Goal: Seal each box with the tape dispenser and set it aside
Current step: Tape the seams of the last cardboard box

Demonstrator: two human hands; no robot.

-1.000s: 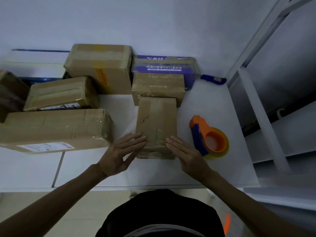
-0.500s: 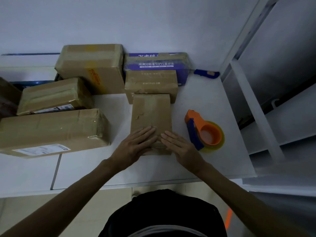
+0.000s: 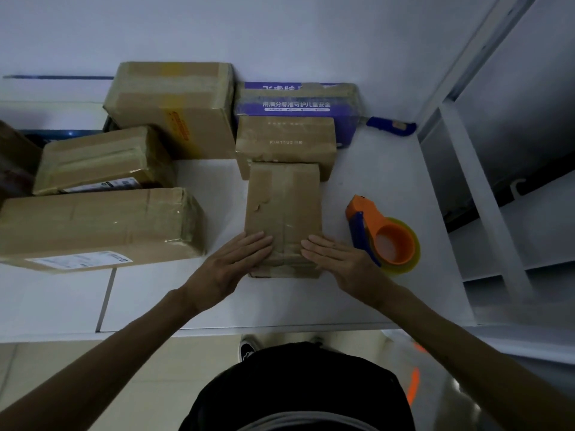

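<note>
A small brown cardboard box lies lengthwise on the white table, with tape along its top. My left hand lies flat with straight fingers on the box's near left corner. My right hand lies flat on its near right corner. Neither hand holds anything. The orange and blue tape dispenser with its roll of clear tape rests on the table just right of my right hand.
Several taped cardboard boxes stand to the left and behind: a long one, a smaller one, a tall one, a squat one and a purple printed one. A blue utility knife lies by the wall. White shelving rises at right.
Both hands slid slightly apart across the near end of the box top, from close together to its two corners. The box and dispenser stayed put.
</note>
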